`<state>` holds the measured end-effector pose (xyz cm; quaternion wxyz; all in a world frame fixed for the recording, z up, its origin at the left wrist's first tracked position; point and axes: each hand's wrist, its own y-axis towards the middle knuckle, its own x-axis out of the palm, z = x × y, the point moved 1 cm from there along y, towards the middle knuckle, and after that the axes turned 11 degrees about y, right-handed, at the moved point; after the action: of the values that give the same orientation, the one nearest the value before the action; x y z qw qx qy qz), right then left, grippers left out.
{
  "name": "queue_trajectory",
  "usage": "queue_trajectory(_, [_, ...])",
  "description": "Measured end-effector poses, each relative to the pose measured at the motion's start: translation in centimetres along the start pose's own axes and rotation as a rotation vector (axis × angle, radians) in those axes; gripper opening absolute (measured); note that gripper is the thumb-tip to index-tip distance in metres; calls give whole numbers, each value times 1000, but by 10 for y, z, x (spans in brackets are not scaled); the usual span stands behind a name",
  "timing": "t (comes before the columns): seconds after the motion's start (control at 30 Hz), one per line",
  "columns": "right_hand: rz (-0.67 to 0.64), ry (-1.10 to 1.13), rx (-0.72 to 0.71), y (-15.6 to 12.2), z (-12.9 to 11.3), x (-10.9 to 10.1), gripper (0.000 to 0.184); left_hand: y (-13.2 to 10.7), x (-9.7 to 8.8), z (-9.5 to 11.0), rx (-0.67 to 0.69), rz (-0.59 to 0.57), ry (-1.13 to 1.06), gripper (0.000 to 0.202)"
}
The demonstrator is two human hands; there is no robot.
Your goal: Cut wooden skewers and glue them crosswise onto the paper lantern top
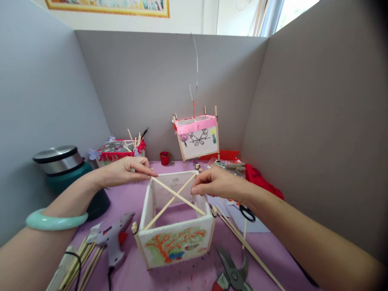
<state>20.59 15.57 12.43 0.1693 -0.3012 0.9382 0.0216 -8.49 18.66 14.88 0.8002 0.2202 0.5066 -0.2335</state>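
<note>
A square, open-topped paper lantern frame (178,247) stands in front of me, a tree drawn on its near side. Two thin wooden sticks (167,188) cross in an X over its top, corner to corner. At the far left corner, my left hand (133,169) has its fingers closed on the end of one stick. My right hand (216,182) is closed at the far right corner, fingertips together by the other stick's end; the exact contact there is partly hidden. A pale green bangle (56,220) circles my left wrist.
Left are a glue gun (112,238), loose sticks (77,262) and a teal flask (75,173). Pruning shears (233,270), long sticks (248,246) and scissors (247,213) lie right. A finished lantern (198,139) hangs behind. Grey partitions (157,76) surround the table.
</note>
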Motion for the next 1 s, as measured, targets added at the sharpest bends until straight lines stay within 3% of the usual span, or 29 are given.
queue_trajectory(0.27, [17,-17,3,-1,0,2,12,-1,2,4,11,77,-94,18])
queue_trajectory(0.6, [5,-31,-32,0,4,2,13,-2,6,-3,23,63,-62,21])
queue_trajectory(0.73, [15,-58,-24,-1,3,3,14,-3,6,0,-41,98,4,21])
queue_trajectory(1.0, [11,-72,-15,0,3,4,15,-5,7,-3,-87,89,-149,21])
